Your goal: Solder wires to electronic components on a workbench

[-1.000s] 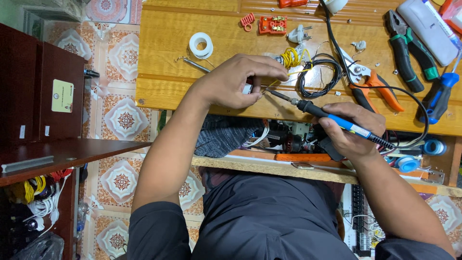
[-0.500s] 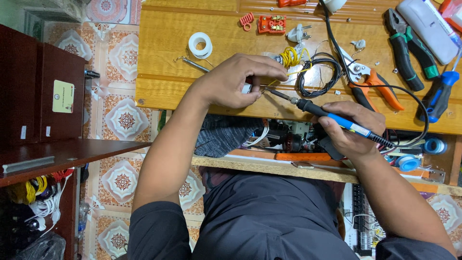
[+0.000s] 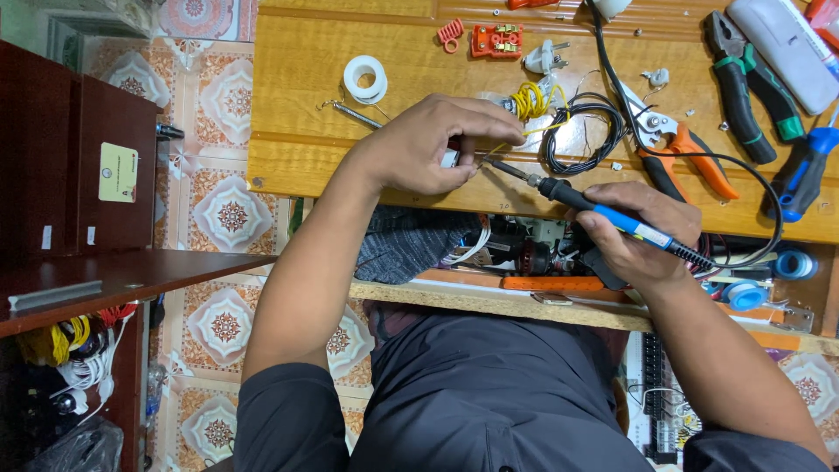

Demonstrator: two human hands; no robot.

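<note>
Blue-handled soldering iron (image 3: 629,223), yellow wire coil (image 3: 527,100), orange-handled cutters (image 3: 677,157), white tape roll (image 3: 364,79), honey-brown wooden counter (image 3: 297,131), floral-patterned floor tiles (image 3: 223,214).

Wooden table (image 3: 306,105) taken as reference. On its near-left area: one white tape roll (image 3: 365,79). Along the far edge, centre: small red clip (image 3: 449,33), orange plug part (image 3: 498,40), white plug (image 3: 544,58). Right of centre: orange-handled cutters (image 3: 682,153). Far right: green-handled pliers (image 3: 750,83), blue-handled screwdriver (image 3: 804,175), white case (image 3: 782,48). Left of the table: dark brown cabinet (image 3: 70,175) on patterned floor tiles (image 3: 227,214). Below the table's right end: blue tape rolls (image 3: 769,280)
</note>
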